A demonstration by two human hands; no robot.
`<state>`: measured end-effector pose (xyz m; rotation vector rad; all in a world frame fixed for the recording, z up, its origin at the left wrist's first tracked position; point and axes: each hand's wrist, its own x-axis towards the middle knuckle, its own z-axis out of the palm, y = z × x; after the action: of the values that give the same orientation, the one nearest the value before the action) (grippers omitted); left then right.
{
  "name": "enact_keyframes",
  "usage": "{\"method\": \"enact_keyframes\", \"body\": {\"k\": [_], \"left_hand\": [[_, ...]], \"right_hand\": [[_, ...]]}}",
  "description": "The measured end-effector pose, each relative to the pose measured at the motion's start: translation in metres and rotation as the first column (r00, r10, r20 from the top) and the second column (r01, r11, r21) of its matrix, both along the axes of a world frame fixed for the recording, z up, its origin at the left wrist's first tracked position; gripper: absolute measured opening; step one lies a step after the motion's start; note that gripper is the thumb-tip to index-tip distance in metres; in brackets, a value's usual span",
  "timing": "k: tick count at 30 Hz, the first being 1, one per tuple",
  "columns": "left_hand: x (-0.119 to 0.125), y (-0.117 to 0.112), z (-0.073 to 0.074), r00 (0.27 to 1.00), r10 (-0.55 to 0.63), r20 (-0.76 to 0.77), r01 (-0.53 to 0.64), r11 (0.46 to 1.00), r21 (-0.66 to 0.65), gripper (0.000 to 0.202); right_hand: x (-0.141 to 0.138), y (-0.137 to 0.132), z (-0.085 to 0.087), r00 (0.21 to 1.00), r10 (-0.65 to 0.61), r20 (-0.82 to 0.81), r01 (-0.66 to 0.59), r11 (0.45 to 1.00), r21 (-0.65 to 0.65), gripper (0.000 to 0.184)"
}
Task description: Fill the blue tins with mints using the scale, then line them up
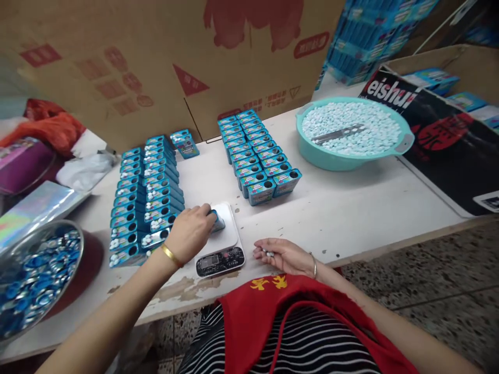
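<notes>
My left hand [194, 231] reaches over the white digital scale [226, 241]. Its fingers are closed around the top of a small blue candy box [219, 222] on the scale's plate; part of the box is hidden by the hand. My right hand [284, 254] rests palm up just right of the scale, its fingers curled around a few small white candies [268, 253]. Left of my left hand stand two rows of blue candy boxes [161, 179], many with white candies on top beside a round hole. Beyond the scale is another double row of blue candy boxes [259, 156] with dark round holes.
A turquoise basin [335, 162] full of white candies, with a metal tool [339, 134] lying on them, stands at the back right. At left is a bowl [88, 265] of blue and silver caps. A large cardboard carton [156, 47] walls off the table's back.
</notes>
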<state>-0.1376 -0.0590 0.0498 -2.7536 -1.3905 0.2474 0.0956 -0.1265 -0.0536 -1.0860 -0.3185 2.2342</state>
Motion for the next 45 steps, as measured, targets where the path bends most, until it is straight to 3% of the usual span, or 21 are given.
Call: {"method": "enact_keyframes", "body": {"k": [2, 5, 8, 10, 12, 15, 18, 21, 24, 27, 30, 35, 38, 41, 45], "left_hand": [[-0.002, -0.003, 0.002, 0.999, -0.020, 0.037, 0.018, 0.999, 0.033, 0.016], [-0.013, -0.017, 0.019, 0.978, -0.013, 0.207, -0.011, 0.993, 0.114, 0.025], [-0.033, -0.043, 0.035, 0.914, 0.087, 0.396, -0.145, 0.982, 0.118, 0.028], [-0.049, -0.065, 0.034, 0.859, 0.178, 0.480, -0.248, 0.965, 0.085, 0.026], [-0.064, -0.086, 0.022, 0.792, 0.271, 0.547, -0.347, 0.937, 0.037, 0.026], [-0.079, -0.114, -0.017, 0.658, 0.409, 0.632, -0.467, 0.880, -0.083, 0.029], [-0.082, -0.132, -0.060, 0.532, 0.528, 0.662, -0.524, 0.820, -0.233, 0.034], [-0.082, -0.140, -0.090, 0.467, 0.586, 0.662, -0.540, 0.782, -0.310, 0.036], [-0.085, -0.141, -0.102, 0.443, 0.593, 0.672, -0.553, 0.771, -0.316, 0.035], [-0.090, -0.141, -0.105, 0.431, 0.582, 0.689, -0.559, 0.772, -0.302, 0.033], [-0.090, -0.142, -0.105, 0.431, 0.558, 0.709, -0.557, 0.783, -0.277, 0.030], [-0.071, -0.138, -0.088, 0.435, 0.432, 0.790, -0.529, 0.833, -0.164, 0.022], [-0.057, -0.121, -0.067, 0.471, 0.287, 0.834, -0.490, 0.871, -0.023, 0.021], [-0.050, -0.094, -0.047, 0.564, 0.178, 0.807, -0.422, 0.901, 0.096, 0.023], [-0.050, -0.057, -0.032, 0.751, 0.123, 0.648, -0.288, 0.945, 0.154, 0.021]], "right_hand": [[0.003, -0.001, 0.006, 0.998, 0.043, 0.034, -0.045, 0.998, 0.048, 0.008], [0.009, 0.002, 0.018, 0.990, 0.104, 0.100, -0.119, 0.980, 0.159, 0.012], [0.012, 0.009, 0.030, 0.970, 0.149, 0.192, -0.198, 0.943, 0.267, 0.019], [0.010, 0.016, 0.038, 0.948, 0.173, 0.267, -0.255, 0.915, 0.313, 0.021], [0.005, 0.024, 0.046, 0.920, 0.199, 0.337, -0.319, 0.880, 0.351, 0.021], [-0.005, 0.037, 0.059, 0.876, 0.235, 0.421, -0.414, 0.815, 0.406, 0.020], [-0.017, 0.050, 0.072, 0.840, 0.261, 0.476, -0.484, 0.759, 0.437, 0.019], [-0.031, 0.063, 0.085, 0.803, 0.291, 0.520, -0.548, 0.704, 0.452, 0.017], [-0.045, 0.075, 0.097, 0.760, 0.291, 0.581, -0.608, 0.634, 0.478, 0.012], [-0.059, 0.086, 0.107, 0.713, 0.281, 0.642, -0.665, 0.560, 0.493, 0.004], [-0.071, 0.093, 0.114, 0.692, 0.276, 0.667, -0.691, 0.521, 0.501, 0.002], [-0.084, 0.097, 0.120, 0.667, 0.277, 0.691, -0.708, 0.523, 0.475, 0.008], [-0.084, 0.093, 0.117, 0.719, 0.312, 0.621, -0.662, 0.578, 0.477, 0.006], [-0.078, 0.082, 0.107, 0.803, 0.354, 0.479, -0.576, 0.667, 0.472, 0.006], [-0.065, 0.059, 0.086, 0.869, 0.384, 0.313, -0.487, 0.774, 0.403, 0.020]]}}
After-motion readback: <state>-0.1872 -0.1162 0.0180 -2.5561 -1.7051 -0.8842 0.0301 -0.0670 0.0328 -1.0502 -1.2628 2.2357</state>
